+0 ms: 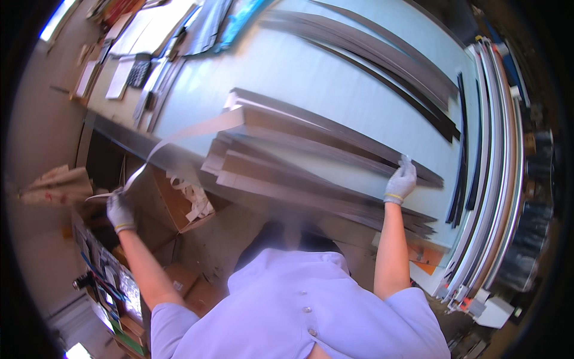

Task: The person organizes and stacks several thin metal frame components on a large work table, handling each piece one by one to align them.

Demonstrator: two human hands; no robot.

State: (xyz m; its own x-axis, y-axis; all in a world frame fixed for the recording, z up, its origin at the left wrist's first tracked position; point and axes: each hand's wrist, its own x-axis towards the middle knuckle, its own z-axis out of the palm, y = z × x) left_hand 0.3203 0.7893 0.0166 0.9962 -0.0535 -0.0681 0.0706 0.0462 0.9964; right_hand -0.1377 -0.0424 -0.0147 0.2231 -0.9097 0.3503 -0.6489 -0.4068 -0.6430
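My left hand (121,213), in a pale grey work glove, is closed on a thin whitish ribbon (143,164) out past the table's left edge. From there the ribbon curves up to the left end of a long grey-brown flat strip (275,128) on the table, which looks like peeled backing tape. My right hand (402,181), gloved too, lies with fingers stretched over the strip's narrow right end. Nearer to me, a second bundle of similar strips (263,170) lies fanned along the table's front edge, partly blurred.
More long strips (365,48) lie across the far part of the pale table (359,99). Rolls or tubes (499,167) line its right end. Papers (149,30) and a dark calculator (140,70) are at far left. Below, a cardboard box (185,200) holds crumpled pale ribbon.
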